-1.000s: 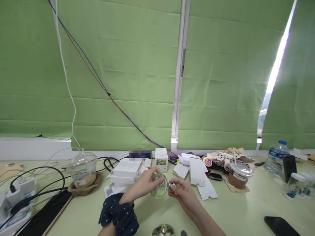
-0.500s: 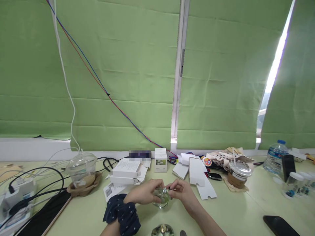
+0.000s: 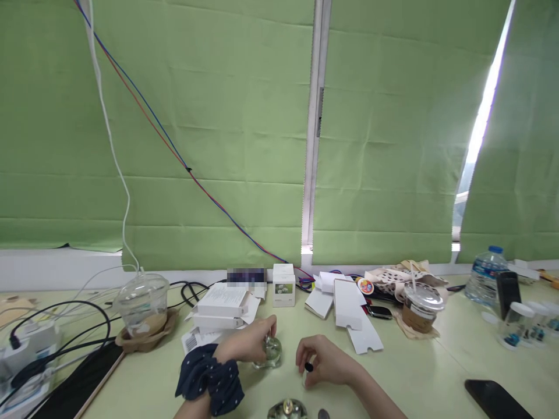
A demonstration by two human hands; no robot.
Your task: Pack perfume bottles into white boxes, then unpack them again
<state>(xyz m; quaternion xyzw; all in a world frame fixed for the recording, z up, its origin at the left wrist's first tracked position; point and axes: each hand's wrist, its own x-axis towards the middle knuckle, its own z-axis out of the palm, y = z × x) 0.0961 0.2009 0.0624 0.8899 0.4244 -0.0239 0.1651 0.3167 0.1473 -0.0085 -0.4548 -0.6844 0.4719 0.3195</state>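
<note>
My left hand (image 3: 250, 342), with a dark dotted scrunchie (image 3: 209, 379) at the wrist, has its fingers closed around the top and side of a round clear glass bottle (image 3: 273, 352) low over the table. The fingers hide part of the bottle. To its right, my right hand (image 3: 328, 361) pinches a small clear vial with a black cap (image 3: 308, 368); its lower part is hard to make out. Nearer to me, at the bottom edge, stands another glass bottle with a gold top (image 3: 287, 408). Beside that lies a small dark oval piece (image 3: 324, 414).
Behind my hands are stacked white boxes (image 3: 220, 304), an upright white box (image 3: 283, 285) and flattened white cartons (image 3: 348, 305). A plastic cup (image 3: 142, 302) and cables sit left; an iced drink (image 3: 421, 308), a water bottle (image 3: 485, 276), lidded jars (image 3: 516, 326) and a phone (image 3: 491, 398) are right.
My hands have moved apart. The left shifted left with the glass bottle, while the right moved away from the bottle's top, toward me and rightward, with the small vial in its fingers.
</note>
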